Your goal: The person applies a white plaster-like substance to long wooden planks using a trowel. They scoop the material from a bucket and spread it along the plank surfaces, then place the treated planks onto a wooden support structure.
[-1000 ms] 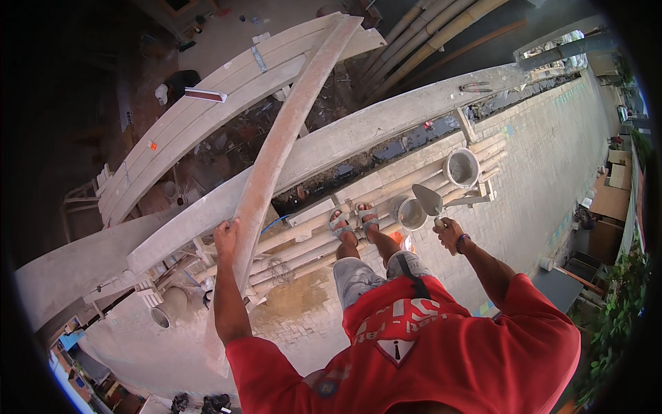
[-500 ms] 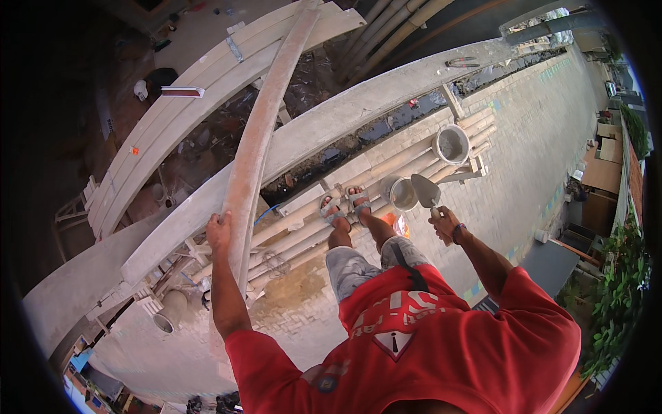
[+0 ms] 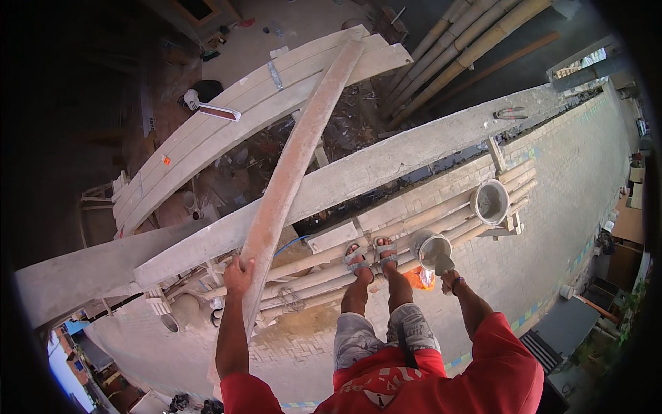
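Observation:
My left hand (image 3: 238, 276) is closed on the edge of a long wooden plank (image 3: 296, 148), which slopes across the top of a grey concrete wall (image 3: 386, 164). In my right hand (image 3: 451, 282) is a trowel (image 3: 445, 265), gripped by its handle. The trowel's blade points into the mouth of a bucket (image 3: 418, 241) beside my feet; its tip looks to be inside the rim. A second bucket (image 3: 474, 207) holding grey mortar stands farther right on the bamboo poles.
I stand on bamboo poles (image 3: 331, 281) above a paved street (image 3: 572, 207). Pliers (image 3: 510, 113) lie on the wall top. Behind it are curved pale beams (image 3: 252, 114), a level-like red and white bar (image 3: 219, 112) and another person (image 3: 200, 95). An orange plastic bag (image 3: 419, 279) sits below the near bucket.
My right hand has lowered the trowel from beside the bucket to its mouth. My left hand stays on the plank. The whole view has shifted.

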### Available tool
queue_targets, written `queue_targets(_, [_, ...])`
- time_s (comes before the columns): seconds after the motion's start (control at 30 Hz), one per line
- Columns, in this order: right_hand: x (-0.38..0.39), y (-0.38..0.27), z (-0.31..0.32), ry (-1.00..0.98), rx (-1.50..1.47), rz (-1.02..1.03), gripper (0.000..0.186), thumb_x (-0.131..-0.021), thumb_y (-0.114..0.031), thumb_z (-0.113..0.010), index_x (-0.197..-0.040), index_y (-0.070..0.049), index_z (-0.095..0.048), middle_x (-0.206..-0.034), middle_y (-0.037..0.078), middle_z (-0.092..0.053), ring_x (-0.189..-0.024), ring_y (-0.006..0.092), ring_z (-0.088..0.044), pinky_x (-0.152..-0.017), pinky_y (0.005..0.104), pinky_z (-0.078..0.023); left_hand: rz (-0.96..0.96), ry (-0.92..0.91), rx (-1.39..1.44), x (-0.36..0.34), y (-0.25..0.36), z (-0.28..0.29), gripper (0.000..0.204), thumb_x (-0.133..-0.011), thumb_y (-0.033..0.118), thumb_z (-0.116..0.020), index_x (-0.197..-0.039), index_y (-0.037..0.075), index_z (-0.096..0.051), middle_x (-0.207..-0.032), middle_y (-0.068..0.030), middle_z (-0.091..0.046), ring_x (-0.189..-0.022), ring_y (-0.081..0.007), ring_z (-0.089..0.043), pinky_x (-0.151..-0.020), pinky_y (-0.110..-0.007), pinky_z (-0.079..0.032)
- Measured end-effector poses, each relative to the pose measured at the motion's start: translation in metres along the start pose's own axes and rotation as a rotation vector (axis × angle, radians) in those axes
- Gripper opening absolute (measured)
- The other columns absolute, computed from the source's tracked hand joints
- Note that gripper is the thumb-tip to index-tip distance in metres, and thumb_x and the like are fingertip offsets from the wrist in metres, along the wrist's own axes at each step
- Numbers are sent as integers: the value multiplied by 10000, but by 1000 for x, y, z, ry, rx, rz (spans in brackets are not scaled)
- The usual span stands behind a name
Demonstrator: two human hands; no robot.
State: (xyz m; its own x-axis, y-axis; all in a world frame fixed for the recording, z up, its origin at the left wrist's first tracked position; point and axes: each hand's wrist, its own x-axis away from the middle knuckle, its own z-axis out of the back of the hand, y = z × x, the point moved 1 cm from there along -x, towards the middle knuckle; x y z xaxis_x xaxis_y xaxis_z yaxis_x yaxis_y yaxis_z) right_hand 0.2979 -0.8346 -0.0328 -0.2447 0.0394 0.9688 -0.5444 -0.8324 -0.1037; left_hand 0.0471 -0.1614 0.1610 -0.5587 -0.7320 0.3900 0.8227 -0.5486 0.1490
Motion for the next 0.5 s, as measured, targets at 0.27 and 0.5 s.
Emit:
queue_targets(0.27, [-110,31,-4,71,1176,343,489,-559,-369,-797,-987,-152,-702,-1028,94,-693,-981,253,-659,-809,363,-543,13,89,98,-3,8,-5,459,-853,444,-621,-984,5,-600,-746,-210,-624,-699,-359,-615,-654,-453,-474])
queue_targets(0.5, [-127,17,-2,155,928,295,480,-673,-279,-743,-1082,-54,-632,-886,169,-687,-897,288,-674,-798,391,-544,93,6,231,-2,-18,8,429,-917,401,-563,-935,-22,-635,-735,-196,-607,-663,-251,-532,-665,-383,-447])
